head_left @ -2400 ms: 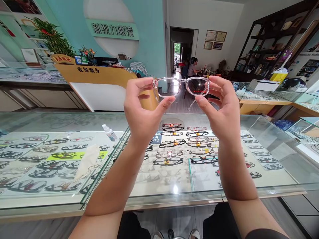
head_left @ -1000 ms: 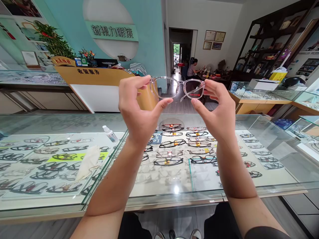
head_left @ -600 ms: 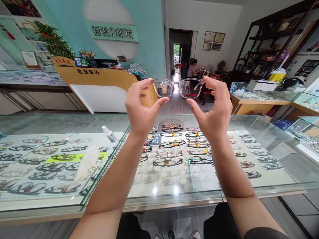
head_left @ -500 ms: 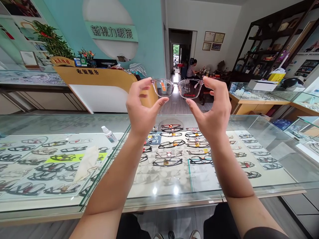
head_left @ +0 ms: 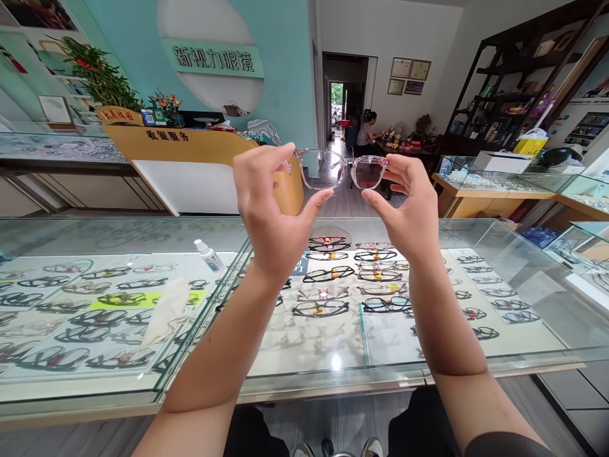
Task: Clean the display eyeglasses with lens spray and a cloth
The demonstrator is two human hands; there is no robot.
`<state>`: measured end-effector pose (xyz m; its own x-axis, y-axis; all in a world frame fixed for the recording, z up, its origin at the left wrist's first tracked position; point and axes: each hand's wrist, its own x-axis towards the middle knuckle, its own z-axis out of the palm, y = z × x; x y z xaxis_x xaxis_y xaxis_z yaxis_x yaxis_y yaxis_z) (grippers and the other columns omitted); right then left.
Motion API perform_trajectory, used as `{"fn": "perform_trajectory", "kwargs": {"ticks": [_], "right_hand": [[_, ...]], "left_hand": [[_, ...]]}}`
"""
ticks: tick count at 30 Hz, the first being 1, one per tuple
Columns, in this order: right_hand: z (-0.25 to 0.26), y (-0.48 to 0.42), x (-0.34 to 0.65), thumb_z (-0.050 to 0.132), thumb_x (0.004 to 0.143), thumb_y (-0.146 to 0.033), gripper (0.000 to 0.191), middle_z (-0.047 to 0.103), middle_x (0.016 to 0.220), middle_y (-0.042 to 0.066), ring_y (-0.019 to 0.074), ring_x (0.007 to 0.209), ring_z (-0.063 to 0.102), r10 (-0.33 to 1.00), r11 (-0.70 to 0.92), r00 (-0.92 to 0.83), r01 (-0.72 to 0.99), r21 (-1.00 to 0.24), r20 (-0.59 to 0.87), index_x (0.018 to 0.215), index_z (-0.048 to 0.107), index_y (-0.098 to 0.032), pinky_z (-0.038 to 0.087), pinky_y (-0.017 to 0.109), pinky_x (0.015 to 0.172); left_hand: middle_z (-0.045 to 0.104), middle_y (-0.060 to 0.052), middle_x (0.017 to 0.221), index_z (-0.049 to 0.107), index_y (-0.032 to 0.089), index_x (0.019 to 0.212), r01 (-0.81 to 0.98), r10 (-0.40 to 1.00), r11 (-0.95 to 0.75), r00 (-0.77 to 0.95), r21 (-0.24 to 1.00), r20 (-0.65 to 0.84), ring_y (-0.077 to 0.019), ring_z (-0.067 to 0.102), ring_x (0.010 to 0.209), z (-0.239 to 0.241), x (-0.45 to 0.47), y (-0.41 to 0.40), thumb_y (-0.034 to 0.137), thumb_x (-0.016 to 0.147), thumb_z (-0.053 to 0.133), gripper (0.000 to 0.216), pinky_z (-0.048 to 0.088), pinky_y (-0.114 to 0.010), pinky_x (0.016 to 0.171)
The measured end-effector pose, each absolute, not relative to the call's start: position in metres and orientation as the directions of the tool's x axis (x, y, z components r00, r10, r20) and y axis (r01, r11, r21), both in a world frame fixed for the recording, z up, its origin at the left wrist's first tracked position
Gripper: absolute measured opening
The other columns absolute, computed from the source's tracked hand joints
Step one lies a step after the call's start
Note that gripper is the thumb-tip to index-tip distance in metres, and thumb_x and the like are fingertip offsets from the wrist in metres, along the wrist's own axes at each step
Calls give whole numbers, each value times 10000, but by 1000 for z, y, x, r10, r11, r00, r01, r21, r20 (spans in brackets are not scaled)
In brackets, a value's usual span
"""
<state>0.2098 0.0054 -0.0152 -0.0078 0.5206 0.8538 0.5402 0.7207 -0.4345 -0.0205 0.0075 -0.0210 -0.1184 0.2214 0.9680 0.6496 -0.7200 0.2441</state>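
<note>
A pair of clear-framed eyeglasses (head_left: 349, 164) is held up above the glass display case (head_left: 304, 374), in the middle of the head view. My left hand (head_left: 271, 197) grips its left end near the hinge, index finger on top and thumb below the lens. At the other end, my right hand (head_left: 406, 203) pinches the right hinge side with its fingers, thumb tip under the lens. Small red print shows on the right lens. The frame is turned at an angle, so the left lens looks larger. My fingers partly hide the temples.
Rows of eyeglasses (head_left: 328, 274) lie inside the case. On its glass top to the left are a white spray bottle (head_left: 209, 255) and a pale cloth pouch (head_left: 166, 311). Behind stand a cashier counter (head_left: 190, 152) and another display case (head_left: 480, 178). A person (head_left: 367, 134) sits at the back.
The eyeglasses have turned from facing straight on to an angle, left end nearer me. My left hand has come closer; the right hand has shifted slightly away.
</note>
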Motion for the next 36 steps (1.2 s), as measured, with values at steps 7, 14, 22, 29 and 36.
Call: {"fn": "perform_trajectory", "kwargs": {"ticks": [7, 14, 22, 29, 36], "right_hand": [[-13, -4, 209, 712, 1004, -511, 551, 652, 1544, 93, 352, 1431, 645, 478, 753, -24, 526, -395, 878, 1509, 553, -358, 592, 593, 1157], [-10, -12, 205, 666, 1026, -465, 497, 659, 1555, 78, 338, 1429, 653, 454, 757, -1, 528, -385, 891, 1509, 591, -371, 604, 588, 1146], [-10, -11, 204, 640, 1042, -470, 473, 686, 1534, 90, 332, 1403, 677, 467, 744, -14, 546, -385, 884, 1499, 612, -353, 630, 570, 1119], [-11, -9, 205, 610, 1062, -494, 479, 662, 1565, 78, 333, 1437, 665, 463, 756, -11, 528, -388, 886, 1524, 589, -369, 620, 572, 1130], [-14, 2, 207, 600, 1069, -492, 481, 677, 1554, 78, 300, 1440, 674, 511, 774, -18, 446, -451, 859, 1533, 593, -364, 628, 530, 1145]], "left_hand": [[643, -87, 1449, 535, 416, 1499, 597, 311, -733, -132, 326, 941, -336, 677, 1283, -25, -28, 26, 674, 908, 808, 701, 609, -521, 965], [656, -98, 1487, 493, 427, 1560, 590, 385, -715, -116, 375, 916, -346, 708, 1274, -29, -32, 31, 665, 931, 773, 728, 638, -539, 937], [624, -100, 1505, 493, 408, 1548, 612, 348, -699, -160, 370, 924, -370, 665, 1336, -30, -25, 24, 619, 902, 811, 751, 604, -556, 999], [620, -106, 1546, 488, 331, 1549, 695, 262, -650, -172, 306, 950, -364, 633, 1429, -27, -18, 14, 712, 941, 726, 756, 618, -582, 995], [545, -118, 1628, 486, 313, 1540, 672, 268, -668, -183, 319, 946, -420, 421, 1628, -28, -17, 12, 751, 935, 701, 777, 539, -720, 1145]]}}
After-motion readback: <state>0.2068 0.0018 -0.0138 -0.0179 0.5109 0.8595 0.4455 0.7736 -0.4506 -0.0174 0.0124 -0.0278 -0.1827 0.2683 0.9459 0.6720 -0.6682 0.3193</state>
